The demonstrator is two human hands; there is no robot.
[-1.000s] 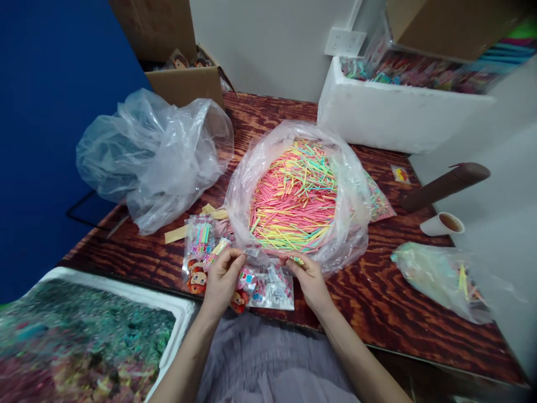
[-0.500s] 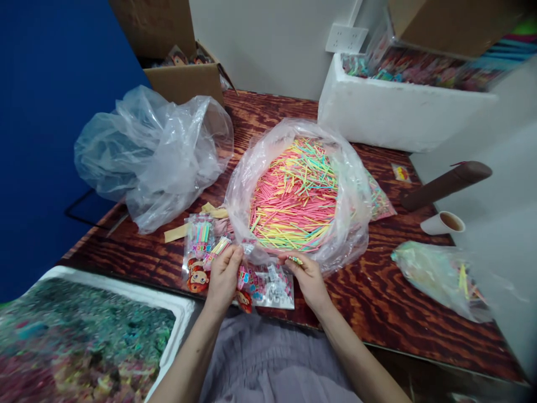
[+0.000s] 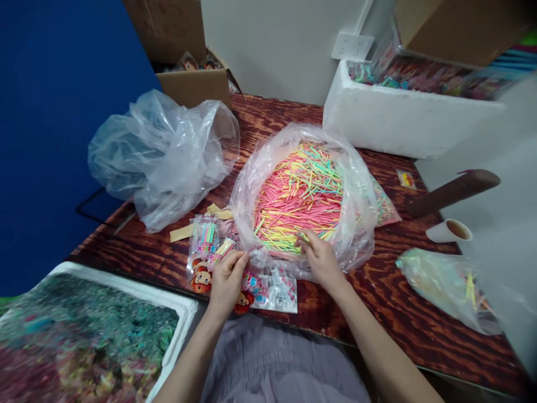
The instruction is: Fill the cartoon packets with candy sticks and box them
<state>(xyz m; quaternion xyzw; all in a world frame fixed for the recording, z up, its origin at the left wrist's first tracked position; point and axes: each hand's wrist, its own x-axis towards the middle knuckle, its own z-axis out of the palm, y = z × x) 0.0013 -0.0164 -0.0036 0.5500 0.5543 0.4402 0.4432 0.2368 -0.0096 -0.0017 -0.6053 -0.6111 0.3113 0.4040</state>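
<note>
A large clear plastic bag (image 3: 239,193) stands wide open on the table, full of thin candy sticks (image 3: 300,204) in pink, yellow, green and blue. Over its near right part is my right hand (image 3: 322,258), fingers pinched round a few candy sticks whose greenish ends show at the fingertips. My left hand (image 3: 227,282), in front of the bag, is closed with thumb and finger on the clear edge of a printed packet (image 3: 245,302). Beside it lie more printed packets (image 3: 202,274) with a cartoon figure and striped sticks, partly overlapping. My left palm and lower fingers are hidden.
A crumpled plastic bag (image 3: 168,162) and a cardboard box (image 3: 193,87) are at back left. A white foam box (image 3: 377,120) stands at back right; another foam box (image 3: 187,305) is front left. Right are a brown cylinder (image 3: 455,193), a cup of brown liquid (image 3: 440,231) and a small bag (image 3: 440,288).
My right hand has moved up and slightly right, from the bag's near rim to over the candy sticks. My left hand stays at the packet. The whole view has shifted slightly.
</note>
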